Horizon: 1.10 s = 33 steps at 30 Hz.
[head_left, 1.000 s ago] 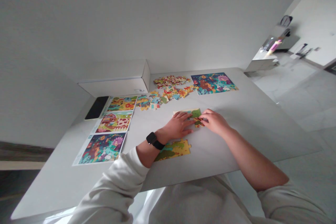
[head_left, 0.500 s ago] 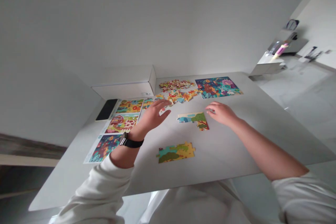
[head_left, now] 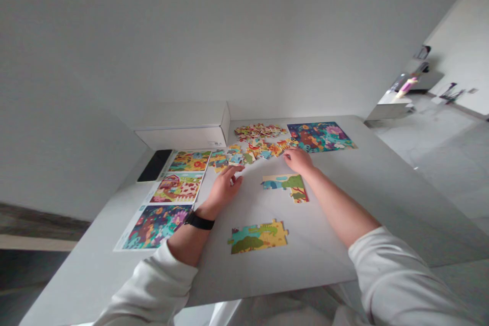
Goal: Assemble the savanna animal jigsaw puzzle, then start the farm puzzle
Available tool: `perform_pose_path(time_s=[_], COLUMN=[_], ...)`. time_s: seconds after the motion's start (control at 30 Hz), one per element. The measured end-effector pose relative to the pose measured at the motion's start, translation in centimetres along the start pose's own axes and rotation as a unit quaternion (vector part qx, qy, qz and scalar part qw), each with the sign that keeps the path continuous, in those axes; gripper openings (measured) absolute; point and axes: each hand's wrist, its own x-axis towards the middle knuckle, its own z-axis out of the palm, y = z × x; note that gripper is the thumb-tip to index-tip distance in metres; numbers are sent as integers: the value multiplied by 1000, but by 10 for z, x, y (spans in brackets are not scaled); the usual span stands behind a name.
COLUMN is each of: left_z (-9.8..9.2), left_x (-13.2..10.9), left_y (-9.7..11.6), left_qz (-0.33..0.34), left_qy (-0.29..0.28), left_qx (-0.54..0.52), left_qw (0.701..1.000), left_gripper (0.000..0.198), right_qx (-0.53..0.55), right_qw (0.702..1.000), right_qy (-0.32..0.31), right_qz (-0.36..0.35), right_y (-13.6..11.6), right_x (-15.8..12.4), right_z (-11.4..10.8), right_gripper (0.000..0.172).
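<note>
My left hand (head_left: 225, 186) lies low over the white table (head_left: 362, 198), fingers apart and holding nothing, its tips close to the left end of a spread of loose puzzle pieces (head_left: 254, 147). On that wrist is a black watch. My right hand (head_left: 298, 159) rests palm down at the right end of the same spread, with its fingertips at the pieces and nothing visibly gripped. Between and below the hands lies a small joined puzzle section (head_left: 284, 183) with blue, green and red. A second joined section (head_left: 257, 237), yellow and green, sits nearer to me.
A finished colourful puzzle (head_left: 321, 136) lies at the far right of the table. At the left, a sheet with three puzzle pictures (head_left: 171, 188) sits beside a black phone (head_left: 155, 165). A white box (head_left: 183, 130) stands against the wall.
Both hands have left the small joined section and moved away from me to the loose pieces. The left went up and left, then drew back a little; the right moved up and left.
</note>
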Motion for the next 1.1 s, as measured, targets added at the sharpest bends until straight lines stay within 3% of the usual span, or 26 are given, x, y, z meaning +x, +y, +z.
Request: perform_pose_path(time_s=[0.4, 0.73, 1.1], left_z=[0, 4, 0], left_x=[-7, -11, -11], left_y=[10, 13, 16], left_qz=[25, 59, 57], left_qy=[-8, -24, -16], left_qx=[-15, -10, 3], left_qw=[1000, 998, 998], left_gripper=[29, 30, 29], right_qx=[-2, -5, -18], right_qw=[999, 1000, 1000], right_qy=[28, 9, 12], right_qz=[-22, 12, -1], right_y=[10, 2, -4], right_x=[-9, -13, -8], right_z=[13, 9, 12], right_gripper=[24, 27, 36])
